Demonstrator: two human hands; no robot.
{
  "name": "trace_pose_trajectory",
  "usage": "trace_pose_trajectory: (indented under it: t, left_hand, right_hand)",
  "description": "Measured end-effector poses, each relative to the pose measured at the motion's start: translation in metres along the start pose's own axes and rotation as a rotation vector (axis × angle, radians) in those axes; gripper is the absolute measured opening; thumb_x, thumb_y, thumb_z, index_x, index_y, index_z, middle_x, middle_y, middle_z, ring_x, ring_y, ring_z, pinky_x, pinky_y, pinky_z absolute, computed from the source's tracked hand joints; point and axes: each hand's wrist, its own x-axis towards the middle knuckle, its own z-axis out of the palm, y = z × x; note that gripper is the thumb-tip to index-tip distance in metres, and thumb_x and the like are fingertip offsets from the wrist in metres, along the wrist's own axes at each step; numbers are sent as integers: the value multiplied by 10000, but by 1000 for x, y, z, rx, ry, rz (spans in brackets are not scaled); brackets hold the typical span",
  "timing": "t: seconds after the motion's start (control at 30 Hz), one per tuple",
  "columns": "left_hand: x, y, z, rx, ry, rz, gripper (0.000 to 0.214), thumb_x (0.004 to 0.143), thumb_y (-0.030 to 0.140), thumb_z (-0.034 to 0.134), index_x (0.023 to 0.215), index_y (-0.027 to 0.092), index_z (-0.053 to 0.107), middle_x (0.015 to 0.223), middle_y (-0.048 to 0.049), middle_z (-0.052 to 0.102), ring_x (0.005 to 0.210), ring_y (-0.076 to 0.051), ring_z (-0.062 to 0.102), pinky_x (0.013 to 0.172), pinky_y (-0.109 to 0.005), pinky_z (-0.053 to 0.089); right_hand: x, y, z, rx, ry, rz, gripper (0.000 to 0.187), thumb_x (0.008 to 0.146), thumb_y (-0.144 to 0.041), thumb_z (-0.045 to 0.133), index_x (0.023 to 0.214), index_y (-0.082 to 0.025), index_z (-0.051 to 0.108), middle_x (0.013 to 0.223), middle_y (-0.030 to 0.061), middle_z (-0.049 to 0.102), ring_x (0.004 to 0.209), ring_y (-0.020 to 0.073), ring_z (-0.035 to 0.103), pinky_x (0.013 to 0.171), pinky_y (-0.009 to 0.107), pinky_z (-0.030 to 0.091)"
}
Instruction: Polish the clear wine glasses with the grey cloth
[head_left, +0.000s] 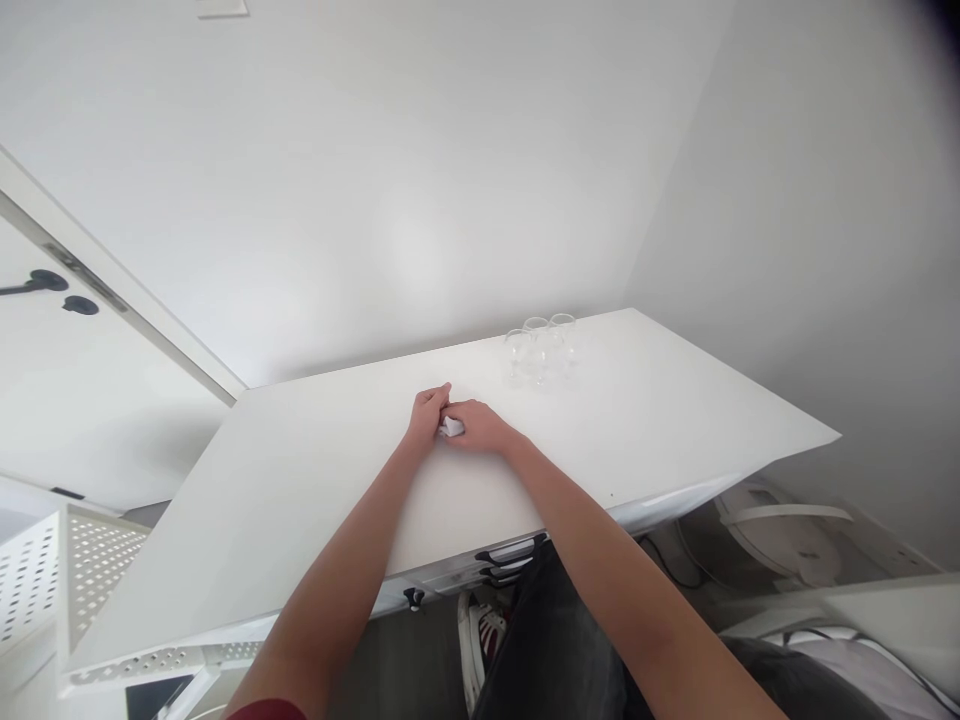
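Observation:
Over the middle of the white tabletop (330,460), my two hands meet. My right hand (484,428) is closed around a crumpled white cloth or tissue (451,427), part of which shows below its fingers. My left hand (429,410) touches the right one from the left side, fingers curled and thumb pointing up. What the left hand grips, if anything, is hidden between the hands. Behind and to the right stand several clear stemmed glasses (538,345), close together and apart from both hands.
A white wall (420,180) rises behind the tabletop. Drawers with dark handles (514,555) are below its front edge. On the left are a door with a black handle (46,281) and a perforated white basket (97,570). A round white appliance (787,540) stands low at right.

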Motion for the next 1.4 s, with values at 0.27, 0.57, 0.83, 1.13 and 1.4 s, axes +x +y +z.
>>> trace_pose_trajectory:
  t: [0.27,0.57,0.83,1.13,1.4]
  left_hand:
    - [-2,4,1,25,-5,-5,568,813,467,701,598,210,242,622,42,171,550,-91,174,508,-270,164]
    - [-2,4,1,35,-1,-10,547,811,444,697,602,208,250,629,40,173,553,-92,183,508,-266,171]
    - [-1,0,-1,32,-1,-1,534,842,420,685,594,201,265,626,40,183,545,-90,191,495,-255,184]
    - [-6,11,4,3,-114,50,367,894,584,618,1022,240,618,797,3,513,630,-114,464,513,-217,355]
    - [-3,5,4,138,-90,149,355,892,547,621,862,194,599,790,2,536,688,-125,453,633,-245,382]
  right_hand:
    - [-1,-2,-2,30,1,42,80,771,-203,617,845,-214,643,880,8,721,732,173,613,662,267,408]
    - [0,1,-1,41,7,44,70,769,-201,608,836,-213,625,850,3,704,711,164,594,639,264,391]
    - [0,1,0,75,12,53,58,757,-201,599,812,-213,612,817,-1,678,698,164,571,635,271,383]
    - [8,12,2,504,464,262,276,889,-421,571,1061,-268,418,948,-10,568,789,168,574,680,296,490]
    - [3,4,-7,320,354,124,243,911,-271,505,1139,-259,589,1197,74,524,1060,207,561,864,347,515]
